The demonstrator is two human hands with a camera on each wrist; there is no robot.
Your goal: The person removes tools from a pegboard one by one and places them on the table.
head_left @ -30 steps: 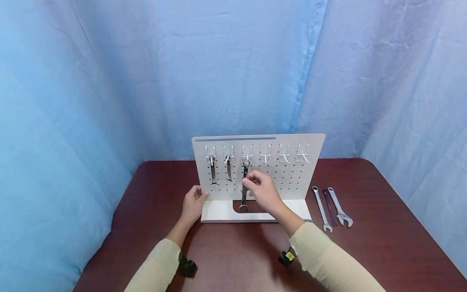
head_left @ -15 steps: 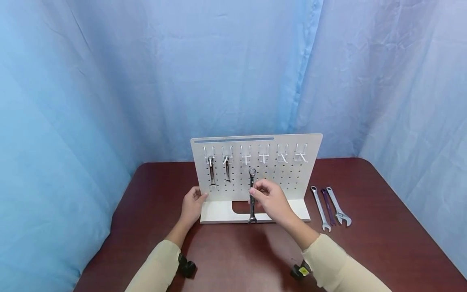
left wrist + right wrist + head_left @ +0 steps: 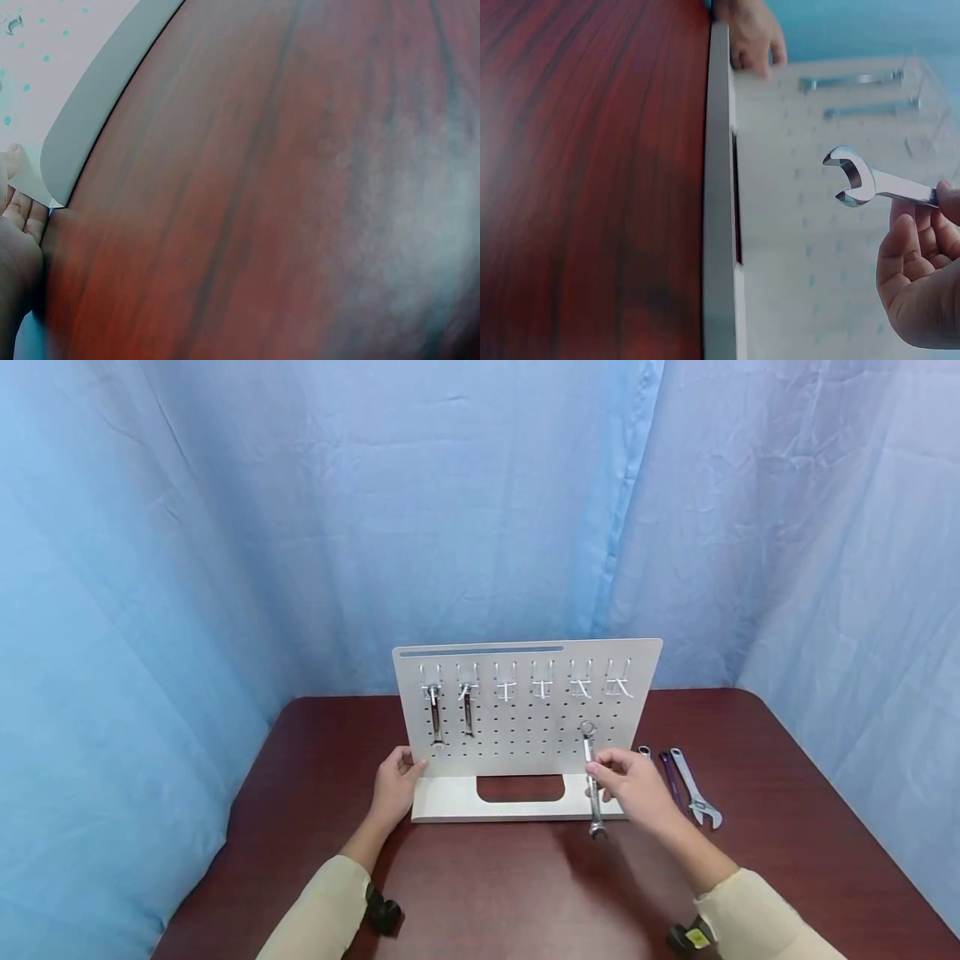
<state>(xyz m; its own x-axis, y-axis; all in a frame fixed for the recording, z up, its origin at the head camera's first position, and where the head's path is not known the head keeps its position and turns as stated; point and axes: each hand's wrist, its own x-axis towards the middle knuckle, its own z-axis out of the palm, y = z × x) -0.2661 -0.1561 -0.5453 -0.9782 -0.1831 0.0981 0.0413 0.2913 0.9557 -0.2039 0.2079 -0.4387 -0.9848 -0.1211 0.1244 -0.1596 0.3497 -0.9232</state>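
Note:
A combination wrench (image 3: 592, 777) hangs upright in my right hand (image 3: 637, 789), pinched at mid-shaft, ring end up. Its open end (image 3: 855, 178) stands out sharply in the right wrist view, apart from the board behind. My left hand (image 3: 396, 781) grips the lower left edge of the white pegboard (image 3: 525, 727), thumb in front; the fingers behind are partly hidden. Two wrenches hang from the leftmost hooks: a longer one (image 3: 436, 717) and a shorter one (image 3: 468, 710). The left wrist view catches only part of the left hand (image 3: 21, 244) at the board's corner.
Right of the board lie a purple wrench (image 3: 670, 777), an adjustable wrench (image 3: 696, 789) and a silver wrench (image 3: 644, 750) mostly hidden by the right hand. Several white hooks (image 3: 543, 681) stick out along the board. Dark red table (image 3: 487, 893) and blue curtains surround it.
My right hand has drawn the wrench down and away from the third hook, then carried it right, towards the board's right side. The left hand has stayed at the board's edge.

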